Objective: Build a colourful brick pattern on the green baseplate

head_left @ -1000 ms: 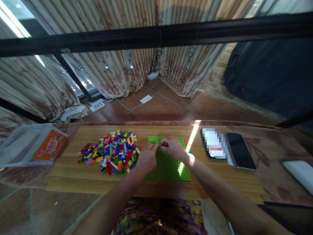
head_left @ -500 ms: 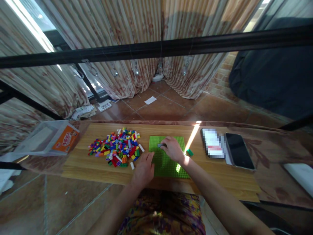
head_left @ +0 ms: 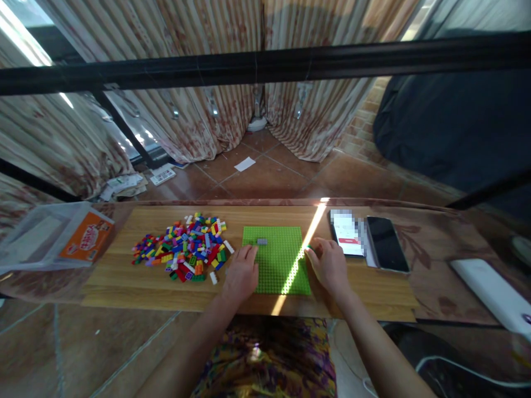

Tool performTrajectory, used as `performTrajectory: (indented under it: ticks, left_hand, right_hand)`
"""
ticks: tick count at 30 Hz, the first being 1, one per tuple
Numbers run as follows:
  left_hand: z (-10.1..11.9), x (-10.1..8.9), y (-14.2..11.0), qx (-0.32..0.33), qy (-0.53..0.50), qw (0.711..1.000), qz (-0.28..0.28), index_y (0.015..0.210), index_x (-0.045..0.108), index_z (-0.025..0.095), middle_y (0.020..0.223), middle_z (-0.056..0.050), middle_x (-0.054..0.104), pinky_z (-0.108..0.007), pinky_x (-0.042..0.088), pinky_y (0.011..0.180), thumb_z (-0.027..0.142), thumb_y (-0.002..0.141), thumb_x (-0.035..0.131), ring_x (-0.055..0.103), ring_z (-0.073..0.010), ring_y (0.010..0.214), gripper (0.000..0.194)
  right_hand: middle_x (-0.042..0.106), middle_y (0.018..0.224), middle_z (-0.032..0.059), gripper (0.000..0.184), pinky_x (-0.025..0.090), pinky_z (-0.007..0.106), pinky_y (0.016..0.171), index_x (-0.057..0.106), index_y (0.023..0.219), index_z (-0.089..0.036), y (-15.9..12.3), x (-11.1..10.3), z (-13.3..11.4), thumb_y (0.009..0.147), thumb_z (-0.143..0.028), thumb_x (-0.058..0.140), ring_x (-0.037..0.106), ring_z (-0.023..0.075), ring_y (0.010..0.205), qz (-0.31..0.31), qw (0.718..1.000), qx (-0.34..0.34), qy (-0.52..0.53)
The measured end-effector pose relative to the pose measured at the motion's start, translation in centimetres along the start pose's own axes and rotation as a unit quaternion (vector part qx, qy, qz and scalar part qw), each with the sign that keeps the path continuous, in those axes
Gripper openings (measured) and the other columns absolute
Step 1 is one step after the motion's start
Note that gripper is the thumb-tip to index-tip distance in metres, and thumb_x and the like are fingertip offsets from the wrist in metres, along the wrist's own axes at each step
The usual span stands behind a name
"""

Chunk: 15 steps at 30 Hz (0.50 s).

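A green baseplate (head_left: 280, 260) lies on the wooden board, with one small grey brick (head_left: 262, 241) near its upper left corner. My left hand (head_left: 241, 273) rests along the plate's left edge, fingers stretched out and holding nothing. Just past the plate's right edge, my right hand (head_left: 329, 264) has thumb and fingers closed on a green brick (head_left: 308, 249), of which only a bit shows. To the left of my left hand spreads a heap of mixed coloured bricks (head_left: 188, 247), with a white brick (head_left: 213, 277) lying loose beside it.
A clear plastic bin (head_left: 45, 237) with an orange label stands at the far left. Two phones, one lit (head_left: 347, 235) and one dark (head_left: 388, 244), lie on the right of the wooden board (head_left: 124, 287). A white device (head_left: 489, 293) is at far right. A black bar (head_left: 232, 66) crosses beyond.
My right hand has left the grey brick on the plate and moved right to the green brick. My left hand stays by the plate's left edge. The view has shifted slightly.
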<state>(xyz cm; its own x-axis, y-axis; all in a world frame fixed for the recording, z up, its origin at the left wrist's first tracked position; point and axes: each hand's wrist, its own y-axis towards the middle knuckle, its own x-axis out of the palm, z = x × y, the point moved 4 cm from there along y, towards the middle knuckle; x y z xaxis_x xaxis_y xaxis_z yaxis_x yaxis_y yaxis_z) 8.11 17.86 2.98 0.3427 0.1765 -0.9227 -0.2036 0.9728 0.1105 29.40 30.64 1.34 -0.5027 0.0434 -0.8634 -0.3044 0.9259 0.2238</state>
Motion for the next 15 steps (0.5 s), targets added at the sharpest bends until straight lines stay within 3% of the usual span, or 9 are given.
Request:
performTrajectory:
  ticks: [5,9,12,15]
  left_hand:
    - [0.3,0.2,3.7,0.002,-0.007,1.000,0.000,0.127,0.052,0.009,0.121,-0.015,0.056,-0.041,0.042,0.105,0.012,0.085,0.048,0.052,-0.0249,0.116,0.042]
    - [0.0,0.5,5.2,0.002,-0.021,1.000,-0.017,0.118,0.059,0.013,0.116,-0.012,0.060,-0.040,0.044,0.101,0.012,0.085,0.049,0.054,-0.0229,0.111,0.034]
    - [-0.2,0.9,5.3,0.008,-0.020,0.999,-0.024,0.108,0.063,0.016,0.110,-0.009,0.061,-0.040,0.045,0.098,0.012,0.085,0.050,0.055,-0.0222,0.107,0.027]
    - [-0.3,1.1,5.2,0.009,-0.020,1.000,-0.021,0.104,0.065,0.017,0.108,-0.008,0.062,-0.039,0.045,0.097,0.013,0.086,0.049,0.055,-0.0218,0.105,0.024]
  right_hand:
    - [0.062,0.090,0.0100,0.017,0.044,0.036,0.078,0.069,0.090,-0.017,-0.3,0.4,0.5,0.085,-0.030,0.059,0.055,0.0242,0.086,-0.019,0.999,-0.024,0.011]
    - [0.062,0.086,0.0067,0.021,0.044,0.033,0.070,0.072,0.094,-0.019,0.0,0.4,-0.1,0.087,-0.032,0.056,0.057,0.0199,0.075,-0.036,0.998,-0.016,0.049]
    - [0.063,0.088,0.0050,0.023,0.046,0.030,0.067,0.072,0.098,-0.020,0.4,1.0,-1.8,0.087,-0.031,0.055,0.058,0.0166,0.069,-0.064,0.992,-0.025,0.108]
    - [0.064,0.094,0.0052,0.022,0.048,0.029,0.075,0.071,0.101,-0.020,1.1,2.3,-4.4,0.085,-0.024,0.057,0.061,0.0167,0.079,-0.098,0.976,-0.071,0.183]
